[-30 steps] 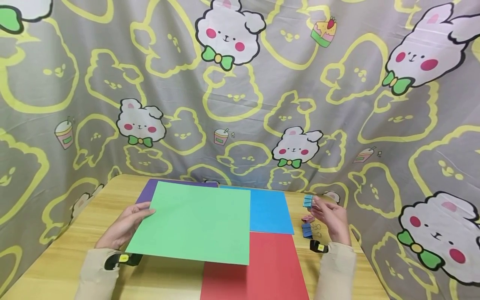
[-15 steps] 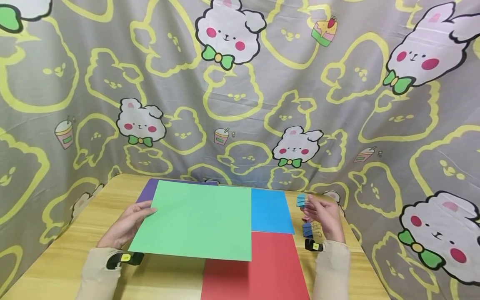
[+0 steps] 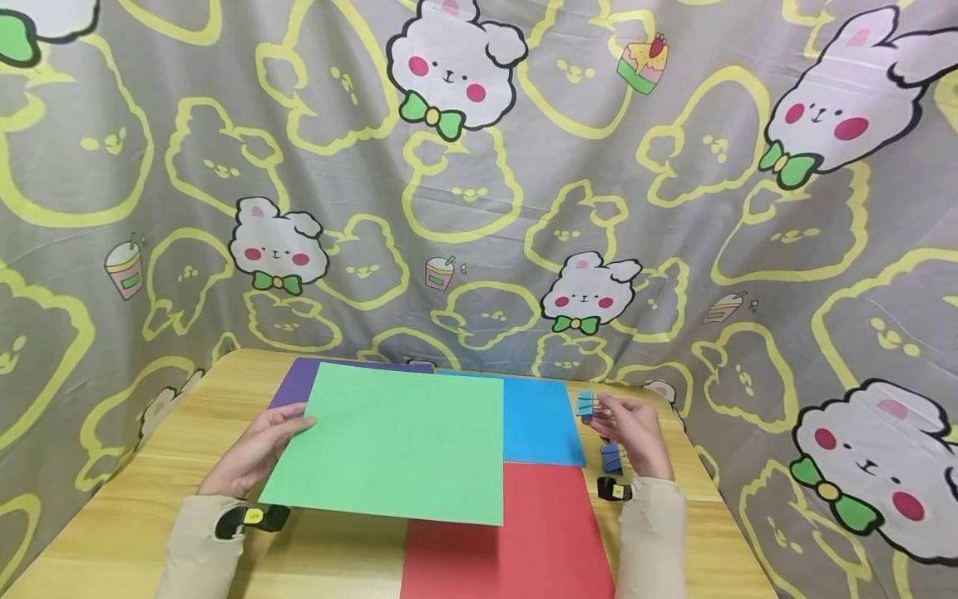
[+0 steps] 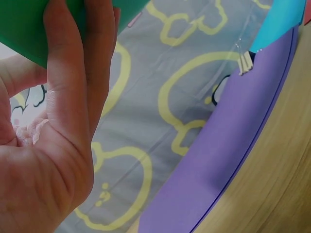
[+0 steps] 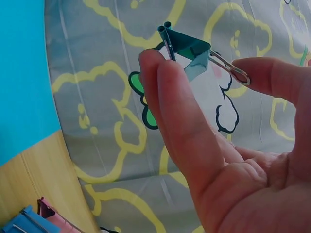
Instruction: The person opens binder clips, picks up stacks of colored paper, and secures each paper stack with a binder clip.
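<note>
My left hand grips a green sheet of paper by its left edge, thumb on top. The sheet is held up above the table, tilted, its near edge casting a shadow below. To the right, my right hand pinches a teal binder clip by its wire handles. In the right wrist view the thumb presses one handle of the clip and the fingers lie against the other. The clip is in the air, near the right edge of a blue sheet, with nothing in its mouth.
A red sheet lies in front of the blue one. At the back left is a purple sheet, partly under the green one; a metal clip sits at its far end. A blue binder clip and a pink one rest at the right.
My right hand has moved left with the teal binder clip, towards the blue sheet. The green sheet has shifted slightly right in my left hand, which keeps its grip.
</note>
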Demonstrator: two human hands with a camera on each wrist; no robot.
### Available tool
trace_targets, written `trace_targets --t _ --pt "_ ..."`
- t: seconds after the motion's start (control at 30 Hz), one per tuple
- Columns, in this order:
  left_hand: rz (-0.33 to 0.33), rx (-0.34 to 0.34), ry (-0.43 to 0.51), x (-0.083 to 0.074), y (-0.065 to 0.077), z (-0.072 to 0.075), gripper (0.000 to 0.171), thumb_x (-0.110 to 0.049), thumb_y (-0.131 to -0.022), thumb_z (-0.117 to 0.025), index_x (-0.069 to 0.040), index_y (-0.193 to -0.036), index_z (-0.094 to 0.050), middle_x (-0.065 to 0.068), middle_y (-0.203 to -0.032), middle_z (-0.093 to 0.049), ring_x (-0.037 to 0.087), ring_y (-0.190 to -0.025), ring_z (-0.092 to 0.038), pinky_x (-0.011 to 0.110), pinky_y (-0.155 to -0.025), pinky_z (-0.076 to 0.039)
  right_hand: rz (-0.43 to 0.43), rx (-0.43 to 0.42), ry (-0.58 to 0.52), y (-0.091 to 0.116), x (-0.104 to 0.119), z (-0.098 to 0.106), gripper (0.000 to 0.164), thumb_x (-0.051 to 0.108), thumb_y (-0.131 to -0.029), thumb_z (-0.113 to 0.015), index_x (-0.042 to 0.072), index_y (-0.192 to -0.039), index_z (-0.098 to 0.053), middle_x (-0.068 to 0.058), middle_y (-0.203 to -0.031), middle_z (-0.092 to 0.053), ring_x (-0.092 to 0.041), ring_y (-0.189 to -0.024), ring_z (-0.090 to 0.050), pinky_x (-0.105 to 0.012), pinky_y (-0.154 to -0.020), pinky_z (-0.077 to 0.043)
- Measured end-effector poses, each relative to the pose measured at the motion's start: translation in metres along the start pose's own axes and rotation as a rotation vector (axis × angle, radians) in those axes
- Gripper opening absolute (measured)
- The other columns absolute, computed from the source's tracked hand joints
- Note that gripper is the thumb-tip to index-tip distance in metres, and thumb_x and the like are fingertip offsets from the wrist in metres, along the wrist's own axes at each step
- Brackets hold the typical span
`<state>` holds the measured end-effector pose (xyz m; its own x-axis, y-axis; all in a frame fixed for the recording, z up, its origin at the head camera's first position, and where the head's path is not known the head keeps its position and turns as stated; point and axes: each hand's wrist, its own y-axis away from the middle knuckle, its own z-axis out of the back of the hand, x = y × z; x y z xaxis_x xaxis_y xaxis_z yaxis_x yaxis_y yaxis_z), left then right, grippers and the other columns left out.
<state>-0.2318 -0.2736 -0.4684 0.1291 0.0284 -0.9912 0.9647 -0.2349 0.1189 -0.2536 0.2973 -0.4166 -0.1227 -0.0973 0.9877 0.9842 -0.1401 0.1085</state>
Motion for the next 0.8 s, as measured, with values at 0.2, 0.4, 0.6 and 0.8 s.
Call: trace_targets --t 0.2,0.4,0.6,0.8 --pt "-0.002 0.012 -0.002 0.001 0.001 -0.001 0.083 -0.015 -0.106 -0.054 0.016 -0.157 0.003 0.028 -0.170 0.016 0.046 -0.157 0.016 0.056 -0.126 0.004 0.011 0.017 -0.007 -0.001 -0.001 -0.010 0.052 0.027 -0.105 -0.062 -0.016 -0.132 -0.052 -0.007 -0.095 -0.072 -0.014 -0.085 -0.078 -0.023 -0.081 -0.064" --pt "-0.002 0.006 0.001 0.001 0.000 -0.001 0.083 -0.015 -0.106 -0.055 0.016 -0.158 0.002 0.029 -0.170 0.015 0.045 -0.157 0.015 0.057 -0.126 0.005 0.003 0.032 0.016 -0.003 -0.002 -0.018 0.053 0.028 -0.104 -0.064 -0.016 -0.131 -0.055 -0.011 -0.099 -0.073 -0.012 -0.083 -0.077 -0.026 -0.083 -0.064" --pt "-0.002 -0.003 0.008 0.001 0.000 0.000 0.083 -0.015 -0.105 -0.055 0.015 -0.158 0.002 0.030 -0.170 0.013 0.045 -0.158 0.013 0.056 -0.127 0.005 -0.009 0.047 0.037 -0.002 -0.001 -0.027 0.051 0.029 -0.103 -0.066 -0.013 -0.130 -0.055 -0.013 -0.104 -0.073 -0.016 -0.088 -0.078 -0.029 -0.086 -0.064" --pt "-0.004 0.000 0.002 0.000 0.000 0.000 0.083 -0.015 -0.106 -0.054 0.015 -0.158 0.004 0.030 -0.169 0.014 0.044 -0.158 0.013 0.055 -0.126 0.003 -0.009 0.066 0.043 -0.001 0.000 -0.035 0.047 0.027 -0.103 -0.065 -0.012 -0.129 -0.059 -0.012 -0.103 -0.073 -0.020 -0.090 -0.079 -0.031 -0.086 -0.064"
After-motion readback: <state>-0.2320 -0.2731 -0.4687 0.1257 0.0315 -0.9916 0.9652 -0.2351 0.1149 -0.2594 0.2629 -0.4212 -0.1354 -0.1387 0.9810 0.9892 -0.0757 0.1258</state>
